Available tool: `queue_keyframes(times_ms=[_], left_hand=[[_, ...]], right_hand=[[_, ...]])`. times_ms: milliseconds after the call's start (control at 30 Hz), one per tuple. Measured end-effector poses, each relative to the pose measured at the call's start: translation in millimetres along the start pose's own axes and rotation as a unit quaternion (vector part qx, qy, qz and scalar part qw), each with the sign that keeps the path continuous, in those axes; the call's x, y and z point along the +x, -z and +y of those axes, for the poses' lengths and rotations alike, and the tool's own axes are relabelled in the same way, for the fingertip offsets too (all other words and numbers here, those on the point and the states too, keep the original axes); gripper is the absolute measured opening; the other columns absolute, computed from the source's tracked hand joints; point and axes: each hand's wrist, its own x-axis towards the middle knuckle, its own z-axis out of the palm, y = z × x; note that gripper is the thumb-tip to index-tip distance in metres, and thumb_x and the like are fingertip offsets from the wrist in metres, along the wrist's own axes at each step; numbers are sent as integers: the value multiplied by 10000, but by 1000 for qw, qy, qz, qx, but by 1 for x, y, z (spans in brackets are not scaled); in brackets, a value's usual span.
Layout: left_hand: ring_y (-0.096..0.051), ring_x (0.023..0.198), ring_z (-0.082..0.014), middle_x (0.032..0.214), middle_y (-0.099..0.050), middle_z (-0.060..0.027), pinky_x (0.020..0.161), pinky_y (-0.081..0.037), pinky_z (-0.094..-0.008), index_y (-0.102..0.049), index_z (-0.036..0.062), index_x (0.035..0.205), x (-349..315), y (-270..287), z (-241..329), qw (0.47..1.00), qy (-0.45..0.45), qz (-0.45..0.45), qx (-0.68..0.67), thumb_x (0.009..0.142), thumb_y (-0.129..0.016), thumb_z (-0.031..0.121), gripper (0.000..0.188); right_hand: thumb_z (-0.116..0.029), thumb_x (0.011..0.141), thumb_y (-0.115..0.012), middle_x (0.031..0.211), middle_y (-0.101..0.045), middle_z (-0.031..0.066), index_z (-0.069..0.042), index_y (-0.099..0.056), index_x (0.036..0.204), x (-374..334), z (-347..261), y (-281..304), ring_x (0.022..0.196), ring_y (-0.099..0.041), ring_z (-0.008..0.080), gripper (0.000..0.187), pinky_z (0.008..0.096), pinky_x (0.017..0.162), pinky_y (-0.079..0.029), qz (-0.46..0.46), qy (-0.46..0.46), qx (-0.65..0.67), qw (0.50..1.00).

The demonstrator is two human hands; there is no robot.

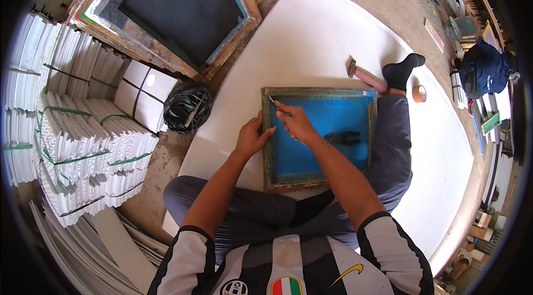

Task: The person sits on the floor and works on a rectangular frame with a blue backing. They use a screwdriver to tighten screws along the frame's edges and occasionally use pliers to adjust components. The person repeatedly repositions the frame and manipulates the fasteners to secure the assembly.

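Observation:
A screen-printing frame [322, 185] with worn wooden rails and blue mesh lies flat before my legs. My left hand [252, 137] grips its left rail, thumb on top and fingers along the outer side. Closed over the upper left corner, my right hand [296, 124] holds a thin pointed tool [273, 101], whose tip reaches the rail; its exact kind is too small to make out. Dark-handled pliers [343, 138] rest on the blue mesh beside my right forearm. Beyond the frame's far right corner lies a hammer [366, 76], close to my foot.
A white sheet [311, 34] lies under me and the frame. A tape roll [419, 93] sits right of my foot. Larger dark-meshed frames [233, 45] lean at the far left, near a black plastic bag [187, 107]. Bundled white stacks [83, 145] line the left side.

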Motion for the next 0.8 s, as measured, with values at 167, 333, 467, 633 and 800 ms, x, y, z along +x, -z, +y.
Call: queue_keyframes(times_ms=[167, 333, 467, 633, 800], left_hand=[[-642, 760, -296, 895, -646, -171, 692, -516, -384, -505, -91, 1450, 3, -2, 5, 1000, 5, -3, -3, 902, -790, 349, 759], [-647, 781, -301, 901, -644, -179, 715, -521, -392, -498, -90, 1459, -2, 2, 0, 1000, 10, 1, 5, 903, -793, 349, 768], [-656, 815, -304, 920, -646, -191, 737, -523, -389, -493, -89, 1465, 0, -5, -6, 1000, 7, 9, -24, 904, -791, 358, 777], [-662, 835, -316, 935, -651, -194, 750, -524, -394, -493, -84, 1466, 1, -4, -3, 1000, 7, 4, -18, 900, -791, 372, 785], [-655, 811, -324, 926, -648, -186, 737, -523, -404, -499, -69, 1468, -1, -6, -5, 1000, 10, 14, -18, 902, -784, 386, 780]], right_hand=[[-243, 1075, -587, 648, -524, 22, -146, -515, 1542, 48, 73, -6, 443, -439, 106, 482, 295, 395, -358, 170, 342, -335, 861], [-277, 1086, -572, 674, -547, 41, -220, -477, 1571, 15, 21, 1, 418, -441, 102, 498, 280, 366, -336, -38, 2, 94, 995], [-323, 1077, -583, 689, -546, 27, -255, -470, 1567, 19, 29, 13, 404, -421, 87, 507, 252, 350, -325, -130, -100, 382, 910], [-345, 1072, -585, 695, -534, 9, -298, -426, 1583, 25, 52, 7, 412, -399, 67, 537, 223, 337, -309, -192, -100, 536, 816], [-364, 1068, -586, 734, -606, 31, -294, -523, 1524, 20, 38, 6, 424, -459, 104, 465, 276, 371, -368, -108, -57, 305, 945]])
